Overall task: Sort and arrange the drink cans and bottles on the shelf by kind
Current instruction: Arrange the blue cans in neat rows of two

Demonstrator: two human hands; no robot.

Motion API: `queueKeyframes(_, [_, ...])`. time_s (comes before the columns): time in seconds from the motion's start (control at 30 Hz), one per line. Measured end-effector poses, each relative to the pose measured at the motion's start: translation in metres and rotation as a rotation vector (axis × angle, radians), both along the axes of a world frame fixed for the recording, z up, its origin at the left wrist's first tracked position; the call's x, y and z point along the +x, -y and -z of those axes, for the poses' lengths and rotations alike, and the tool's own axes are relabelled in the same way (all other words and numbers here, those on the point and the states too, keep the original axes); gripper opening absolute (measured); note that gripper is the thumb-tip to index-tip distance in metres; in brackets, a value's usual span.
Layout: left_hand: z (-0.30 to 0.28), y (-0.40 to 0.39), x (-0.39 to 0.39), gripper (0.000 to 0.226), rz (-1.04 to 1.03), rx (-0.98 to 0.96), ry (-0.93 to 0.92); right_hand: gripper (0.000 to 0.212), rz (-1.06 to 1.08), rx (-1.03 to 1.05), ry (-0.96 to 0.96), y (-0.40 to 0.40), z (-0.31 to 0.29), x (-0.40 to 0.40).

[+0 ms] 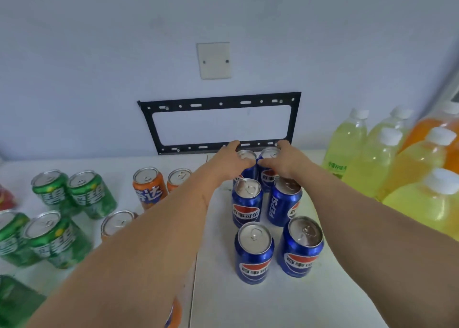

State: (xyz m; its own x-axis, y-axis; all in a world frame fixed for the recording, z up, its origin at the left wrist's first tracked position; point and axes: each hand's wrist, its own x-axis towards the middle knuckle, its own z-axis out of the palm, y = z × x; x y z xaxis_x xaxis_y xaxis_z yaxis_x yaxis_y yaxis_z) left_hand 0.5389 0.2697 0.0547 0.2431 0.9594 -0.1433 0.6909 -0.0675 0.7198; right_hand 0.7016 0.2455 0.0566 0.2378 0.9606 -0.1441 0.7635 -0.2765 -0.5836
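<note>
Two back blue Pepsi cans got squared up: left hand (229, 160) grasped the back-left can (247, 162), right hand (283, 161) grasped the back-right can (268, 165), by the wall on the white shelf (260, 303). Likely next: let go, fetch stray orange cans (149, 187).

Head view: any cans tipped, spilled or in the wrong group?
Nothing stands out. Blue Pepsi cans stand upright in paired rows, green cans and orange cans grouped apart. Both hands grip the rear pair.
</note>
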Motion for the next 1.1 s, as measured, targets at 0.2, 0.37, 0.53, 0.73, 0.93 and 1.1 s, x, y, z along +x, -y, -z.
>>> queueKeyframes(0.2, [0.007,0.002,0.013,0.072,-0.002,-0.042,-0.005,0.09,-0.066,-0.099,0.096,-0.008,0.0,0.002])
queueKeyframes(0.37, [0.004,0.006,0.012,0.082,-0.026,-0.037,-0.074,0.078,-0.112,-0.116,0.193,-0.001,-0.005,0.004])
queueKeyframes(0.53, [0.002,0.011,0.013,0.079,-0.043,-0.017,-0.104,0.078,-0.107,-0.123,0.215,0.004,-0.005,0.004])
queueKeyframes(0.73, [0.001,0.016,0.015,0.092,-0.102,-0.069,-0.067,0.1,-0.065,-0.123,0.12,0.015,-0.009,0.005])
queueKeyframes(0.93, [-0.008,0.063,0.002,0.071,-0.248,-0.028,0.047,0.093,0.02,-0.067,-0.111,0.067,-0.019,0.018])
queueKeyframes(1.1, [0.005,0.098,-0.012,0.06,-0.064,-0.099,0.025,0.073,-0.089,-0.101,-0.122,0.097,-0.008,0.018])
